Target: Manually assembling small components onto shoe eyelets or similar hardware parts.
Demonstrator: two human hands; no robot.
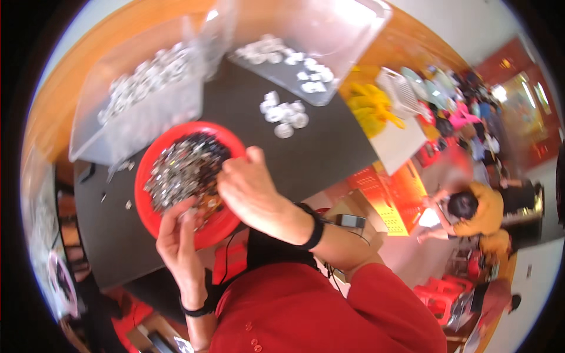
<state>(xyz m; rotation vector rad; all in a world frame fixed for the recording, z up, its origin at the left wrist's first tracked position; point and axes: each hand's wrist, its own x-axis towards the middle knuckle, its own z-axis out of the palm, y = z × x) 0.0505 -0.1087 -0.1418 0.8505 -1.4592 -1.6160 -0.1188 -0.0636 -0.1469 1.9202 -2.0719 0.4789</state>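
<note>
A round red basin [143, 203] stands near the table's front edge, filled with small shiny metal pieces [176, 167], darker ones on its right side. Over its front rim, my left hand [179, 241] has thumb and fingers pinched round a small whitish piece [189, 213], too blurred to name. My right hand [250, 185] is above the basin's right side, its fingers curled together; what they hold, if anything, is hidden. Beyond that hand, a small heap of white round plastic parts [283, 115] lies on the dark tabletop [329, 141].
A clear plastic bin [138, 132] of white parts stands at the back left. Another clear tub [329, 47] with white parts lies tilted behind the heap. Yellow bags [374, 106] and a white basket [403, 94] are on the right. Further right, a person in yellow [482, 206] bends forward.
</note>
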